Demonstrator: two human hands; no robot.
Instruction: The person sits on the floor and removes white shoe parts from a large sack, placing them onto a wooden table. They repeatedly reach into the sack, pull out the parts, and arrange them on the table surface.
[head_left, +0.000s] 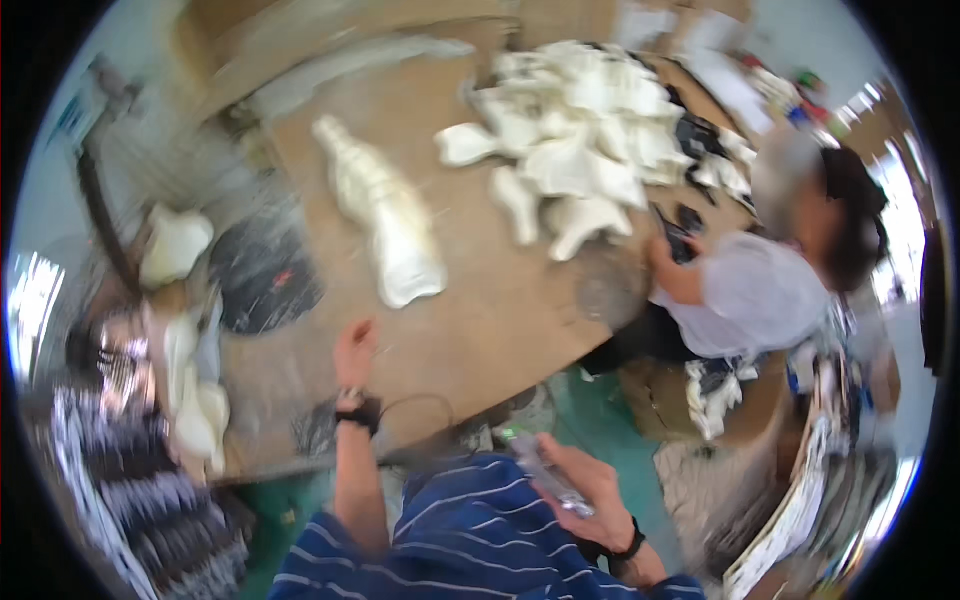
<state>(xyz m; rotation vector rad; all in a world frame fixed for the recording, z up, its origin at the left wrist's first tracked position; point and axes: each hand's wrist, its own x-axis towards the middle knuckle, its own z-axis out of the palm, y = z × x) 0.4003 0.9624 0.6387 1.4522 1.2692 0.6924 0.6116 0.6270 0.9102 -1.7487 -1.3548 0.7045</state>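
Note:
My left hand [357, 350], with a dark band at the wrist, hovers over or rests on the brown table; its fingers are blurred and look partly curled. Just beyond it lies a long row of overlapping cream-white moulded pieces [385, 215], its near end closest to that hand. My right hand [592, 484], held low in front of my striped blue shirt, is closed around a slim, see-through greyish object [548, 472] with a green spot at its upper end. Blur hides what kind of object it is.
A big heap of cream-white pieces [580, 130] covers the table's far right. A round dark pad [265, 270] and more cream-white pieces [200, 415] are at the left. At right sits a person in white [755, 295], holding a dark object. Stacked dark items [150, 500] stand lower left.

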